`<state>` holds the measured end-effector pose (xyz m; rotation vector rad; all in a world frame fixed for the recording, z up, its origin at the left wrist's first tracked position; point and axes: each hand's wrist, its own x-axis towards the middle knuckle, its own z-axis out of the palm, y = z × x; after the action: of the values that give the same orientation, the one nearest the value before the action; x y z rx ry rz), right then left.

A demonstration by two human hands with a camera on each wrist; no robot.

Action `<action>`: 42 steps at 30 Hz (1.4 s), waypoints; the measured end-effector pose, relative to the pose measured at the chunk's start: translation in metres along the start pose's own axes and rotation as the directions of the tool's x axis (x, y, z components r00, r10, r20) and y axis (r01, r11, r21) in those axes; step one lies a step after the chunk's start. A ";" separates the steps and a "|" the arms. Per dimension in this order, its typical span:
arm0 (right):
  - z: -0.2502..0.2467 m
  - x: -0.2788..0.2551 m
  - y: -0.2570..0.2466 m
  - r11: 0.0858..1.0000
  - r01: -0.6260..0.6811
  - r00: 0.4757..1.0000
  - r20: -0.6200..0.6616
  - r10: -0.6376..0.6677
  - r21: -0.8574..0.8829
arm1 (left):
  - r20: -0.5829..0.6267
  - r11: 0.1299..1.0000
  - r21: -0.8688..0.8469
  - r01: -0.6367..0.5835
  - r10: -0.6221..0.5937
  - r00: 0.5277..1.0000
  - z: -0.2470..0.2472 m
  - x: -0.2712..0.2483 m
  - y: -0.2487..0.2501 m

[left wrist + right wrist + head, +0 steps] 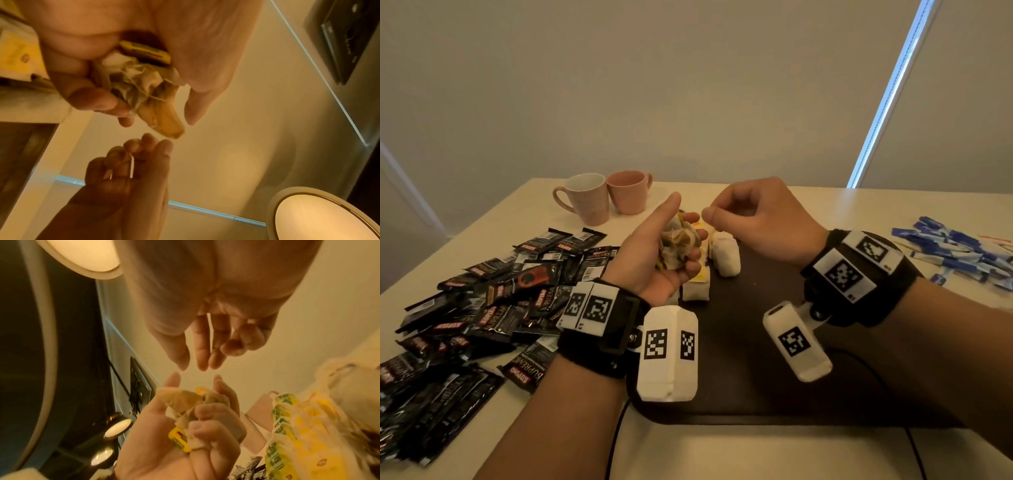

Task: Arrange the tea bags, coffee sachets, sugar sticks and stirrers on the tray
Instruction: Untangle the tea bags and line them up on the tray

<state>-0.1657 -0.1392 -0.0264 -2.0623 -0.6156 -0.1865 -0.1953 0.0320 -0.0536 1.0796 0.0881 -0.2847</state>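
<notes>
My left hand [683, 222] is palm up over the tray's far left corner and grips a crumpled bunch of tea bags [676, 245] with yellow tags; the bunch also shows in the left wrist view [133, 81] and the right wrist view [180, 402]. My right hand [710, 216] hovers just right of it, thumb and forefinger tips close together, with nothing visible between them [193, 368]. The dark tray [756, 342] lies in front of me. Two white stacks of tea bags [726, 255] [695, 291] lie at its far left.
A heap of black coffee sachets [482, 301] covers the table to the left. Blue sugar sticks [959, 250] lie at the right. Two pink mugs [585, 198] [628, 192] stand at the back. A black cable [914, 445] crosses the near edge.
</notes>
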 end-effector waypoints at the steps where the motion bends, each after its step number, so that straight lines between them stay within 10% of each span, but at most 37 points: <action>1: 0.001 -0.003 -0.002 0.999 0.026 0.999 0.036 -0.024 -0.037 | 0.009 0.999 -0.026 0.019 -0.019 1.000 0.001 0.000 -0.001; 12: 0.002 -0.007 0.000 0.993 -0.009 0.997 0.074 0.018 -0.121 | -0.035 0.991 -0.112 0.068 -0.072 0.997 0.007 0.003 -0.007; 29: -0.034 -0.015 0.005 0.833 -0.221 0.973 0.052 0.226 0.508 | -0.070 0.998 -0.065 0.014 -0.019 0.997 -0.006 0.011 -0.005; 42: -0.026 -0.016 0.008 0.980 -0.136 0.982 0.153 0.114 0.143 | 0.111 0.921 0.340 -0.190 0.161 0.981 0.007 0.001 -0.015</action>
<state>-0.1727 -0.1702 -0.0239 -1.9693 -0.5668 0.0822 -0.1988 0.0193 -0.0635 1.4193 -0.1375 -0.1839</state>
